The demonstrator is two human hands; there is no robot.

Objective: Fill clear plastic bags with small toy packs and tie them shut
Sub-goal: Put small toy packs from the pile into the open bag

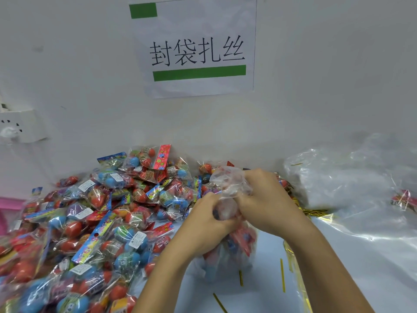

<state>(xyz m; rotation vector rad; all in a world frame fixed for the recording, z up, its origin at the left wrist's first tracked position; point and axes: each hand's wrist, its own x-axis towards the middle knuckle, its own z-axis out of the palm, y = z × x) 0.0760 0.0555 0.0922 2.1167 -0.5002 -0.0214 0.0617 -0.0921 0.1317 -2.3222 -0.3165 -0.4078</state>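
Bag: clear plastic bag [230,245] of toy packs stands on the table [352,263], centre, neck gathered upward
Left hand [203,224]: fingers curled round the bag's neck
Right hand [264,199]: clenched on the gathered top
Pile: toy packs [108,211] heaped left of bag
Ties: gold twist ties [282,275] loose on table beside bag
Right side: empty clear bags [352,177]
Wall: printed sign [196,48]

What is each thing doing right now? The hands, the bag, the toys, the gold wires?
left hand: gripping the bag's gathered neck.
right hand: gripping the neck too.
clear bag: filled, upright, not yet tied.
toy packs: heaped loose on the table.
gold twist ties: lying loose, unused.
empty bags: piled, crumpled.
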